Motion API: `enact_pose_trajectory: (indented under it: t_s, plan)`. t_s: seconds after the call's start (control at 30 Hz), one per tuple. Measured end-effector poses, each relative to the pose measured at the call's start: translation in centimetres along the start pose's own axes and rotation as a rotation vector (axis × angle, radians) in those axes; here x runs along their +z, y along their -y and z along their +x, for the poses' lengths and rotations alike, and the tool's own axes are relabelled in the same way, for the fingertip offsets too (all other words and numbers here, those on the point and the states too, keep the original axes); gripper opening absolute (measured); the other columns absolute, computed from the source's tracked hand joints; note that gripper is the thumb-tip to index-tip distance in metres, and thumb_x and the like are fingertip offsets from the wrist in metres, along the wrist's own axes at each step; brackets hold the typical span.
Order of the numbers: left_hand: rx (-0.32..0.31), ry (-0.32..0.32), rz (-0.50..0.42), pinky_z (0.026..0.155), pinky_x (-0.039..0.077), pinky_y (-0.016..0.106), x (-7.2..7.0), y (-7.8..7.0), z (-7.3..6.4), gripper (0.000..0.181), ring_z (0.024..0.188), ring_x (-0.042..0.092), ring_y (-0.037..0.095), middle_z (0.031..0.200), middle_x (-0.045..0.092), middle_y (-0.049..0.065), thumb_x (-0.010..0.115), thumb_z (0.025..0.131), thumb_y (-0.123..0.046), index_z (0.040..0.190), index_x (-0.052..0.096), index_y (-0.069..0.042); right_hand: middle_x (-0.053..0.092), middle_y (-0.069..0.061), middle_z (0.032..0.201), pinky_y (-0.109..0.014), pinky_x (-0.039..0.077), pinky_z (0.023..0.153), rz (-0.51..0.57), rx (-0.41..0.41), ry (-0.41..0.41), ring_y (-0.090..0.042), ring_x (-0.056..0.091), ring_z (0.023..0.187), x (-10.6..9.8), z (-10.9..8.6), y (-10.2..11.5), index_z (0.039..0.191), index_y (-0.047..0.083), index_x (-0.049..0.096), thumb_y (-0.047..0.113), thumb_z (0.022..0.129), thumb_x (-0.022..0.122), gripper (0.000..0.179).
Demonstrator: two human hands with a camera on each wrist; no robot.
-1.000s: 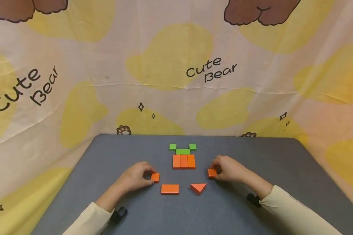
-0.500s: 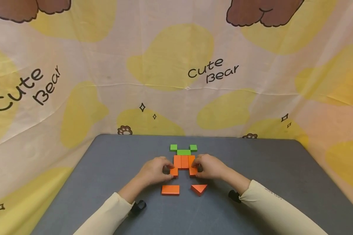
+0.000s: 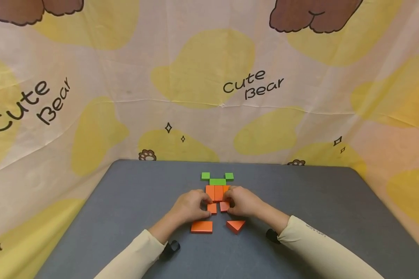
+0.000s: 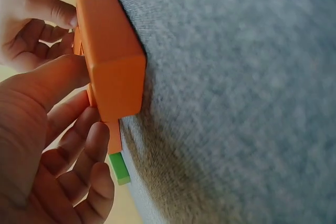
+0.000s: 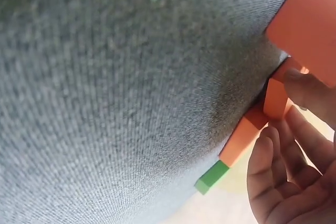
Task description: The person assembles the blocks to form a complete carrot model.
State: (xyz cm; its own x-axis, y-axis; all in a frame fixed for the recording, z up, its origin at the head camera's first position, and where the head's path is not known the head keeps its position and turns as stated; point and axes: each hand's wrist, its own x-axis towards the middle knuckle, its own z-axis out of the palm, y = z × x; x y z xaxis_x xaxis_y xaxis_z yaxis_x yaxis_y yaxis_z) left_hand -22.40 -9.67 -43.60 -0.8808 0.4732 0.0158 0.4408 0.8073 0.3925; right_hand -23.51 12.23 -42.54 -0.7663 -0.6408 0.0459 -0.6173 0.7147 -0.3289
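Observation:
My left hand [image 3: 191, 206] pinches a small orange square block [image 3: 212, 208] between thumb and fingers. Opposite it, my right hand [image 3: 246, 201] grips a second small orange block [image 3: 224, 206], its thumb on the near side. The two blocks sit a narrow gap apart, just in front of a row of three upright-lying orange rectangles [image 3: 219, 193]. Fingertips of the right hand overlap the row's right end. In the left wrist view, a large orange block [image 4: 115, 85] in the foreground hides part of the grip. The right wrist view shows the right thumb against its block [image 5: 276, 97].
Behind the row lies a green rectangle [image 3: 218, 181], with small green blocks [image 3: 205, 176] [image 3: 229, 176] at its far corners. Nearer me are an orange rectangle [image 3: 201, 227] and an orange triangle [image 3: 235, 226]. Printed cloth [image 3: 195, 77] surrounds the grey table [image 3: 153, 182].
Both hands have come inward from the sides, each carrying its small orange block. Over the last half second the blocks have moved closer together and slightly towards me.

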Motion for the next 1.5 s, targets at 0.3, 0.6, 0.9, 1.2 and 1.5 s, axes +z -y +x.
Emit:
enact_pose_trajectory:
  t_s: [0.3, 0.6, 0.9, 1.2, 1.5]
  plan:
    - [-0.032, -0.012, 0.001, 0.067, 0.047, 0.026, 0.1, -0.2, 0.1, 0.026, 0.073, 0.052, 0.007, 0.082, 0.061, -0.009, 0.08, 0.074, -0.031, 0.096, 0.072, -0.02, 0.06, 0.0, 0.085, -0.025, 0.047, 0.065, -0.005, 0.036, 0.001, -0.011, 0.05, 0.073, 0.1, 0.1, 0.2, 0.096, 0.009, 0.071, 0.013, 0.074, 0.079, 0.024]
    - [-0.024, -0.045, 0.0, 0.064, 0.046, 0.024, 0.3, -0.3, 0.2, 0.024, 0.07, 0.052, 0.004, 0.079, 0.062, -0.012, 0.08, 0.074, -0.031, 0.095, 0.073, -0.02, 0.063, 0.0, 0.085, -0.024, 0.049, 0.066, -0.006, 0.02, -0.023, -0.01, 0.053, 0.073, 0.1, 0.2, 0.0, 0.093, 0.008, 0.071, 0.013, 0.073, 0.08, 0.022]
    - [-0.027, -0.075, -0.012, 0.062, 0.045, 0.023, 0.5, -0.5, 0.3, 0.021, 0.069, 0.052, 0.002, 0.078, 0.062, -0.012, 0.081, 0.075, -0.029, 0.092, 0.073, -0.021, 0.062, 0.0, 0.084, -0.023, 0.047, 0.065, -0.002, -0.001, -0.035, -0.009, 0.052, 0.072, 0.1, 0.2, 0.1, 0.092, 0.009, 0.071, 0.015, 0.072, 0.082, 0.024]
    - [-0.017, -0.068, -0.034, 0.062, 0.046, 0.023, 0.6, -0.4, 0.3, 0.02, 0.069, 0.053, 0.003, 0.079, 0.063, -0.012, 0.08, 0.075, -0.028, 0.092, 0.073, -0.021, 0.062, 0.0, 0.085, -0.023, 0.048, 0.065, 0.007, -0.017, -0.04, -0.01, 0.052, 0.073, 0.2, 0.0, 0.0, 0.093, 0.01, 0.071, 0.016, 0.072, 0.082, 0.025]
    - [0.045, -0.067, -0.124, 0.066, 0.049, 0.023, -0.6, 0.4, -2.2, 0.011, 0.074, 0.058, 0.005, 0.084, 0.065, -0.011, 0.074, 0.081, -0.028, 0.091, 0.073, -0.022, 0.061, 0.007, 0.08, -0.02, 0.045, 0.063, 0.097, -0.017, -0.044, -0.009, 0.052, 0.07, -0.7, -2.0, -0.5, 0.093, 0.014, 0.071, 0.02, 0.081, 0.074, 0.014]
